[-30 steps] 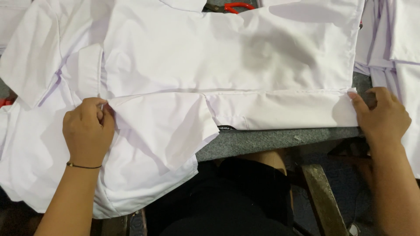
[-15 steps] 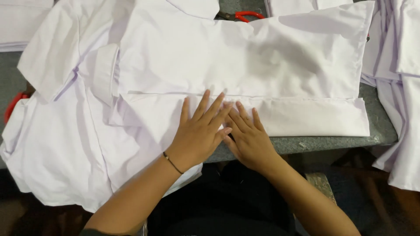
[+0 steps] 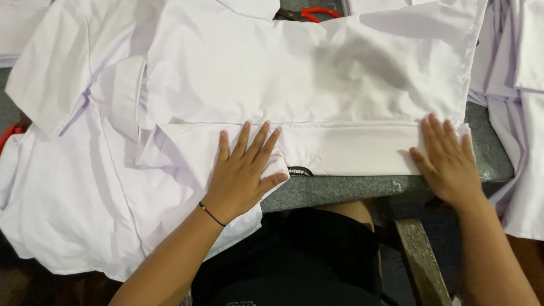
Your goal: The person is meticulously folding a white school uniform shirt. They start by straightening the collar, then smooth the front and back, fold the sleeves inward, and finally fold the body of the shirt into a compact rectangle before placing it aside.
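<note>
A white shirt (image 3: pixel 294 73) lies spread on a grey table (image 3: pixel 351 187), its lower edge folded up into a long flat band (image 3: pixel 351 150). My left hand (image 3: pixel 243 170) lies flat, fingers apart, on the left part of that band near a short sleeve. My right hand (image 3: pixel 450 161) presses flat on the band's right end by the table's edge. Neither hand holds anything. A thin dark band circles my left wrist.
More white garments (image 3: pixel 62 187) hang off the table at the left, and a stack of white cloth (image 3: pixel 515 68) lies at the right. Red-handled scissors (image 3: pixel 314 12) peek out at the top. A wooden stool leg (image 3: pixel 416 260) stands below.
My hands were together at the middle of the folded band. The right hand has slid right to its end; the left has stayed near the middle-left.
</note>
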